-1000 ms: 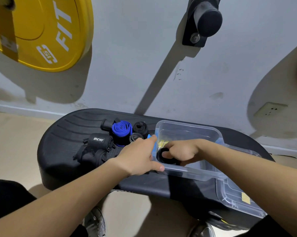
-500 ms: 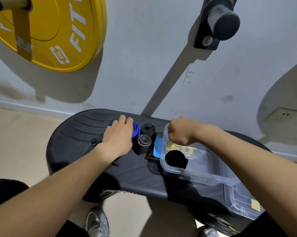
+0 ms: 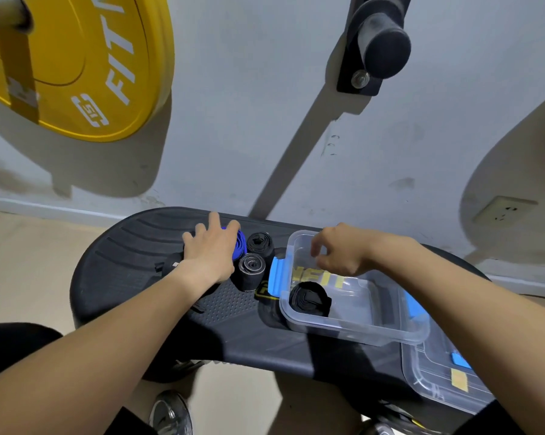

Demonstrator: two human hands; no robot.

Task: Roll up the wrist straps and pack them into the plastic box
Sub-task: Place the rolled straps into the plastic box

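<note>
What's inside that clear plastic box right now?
One rolled black strap lies in the plastic box, at its near left end. The right hand hovers over the far left corner and hides what lies beneath it.

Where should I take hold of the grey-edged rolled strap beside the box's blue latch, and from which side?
Probably from above. The grey-edged rolled strap stands roughly on end with its spiral face up, so pinch across its round side wall, which keeps the coil closed. Its near side is free; the black roll crowds the far side.
</note>
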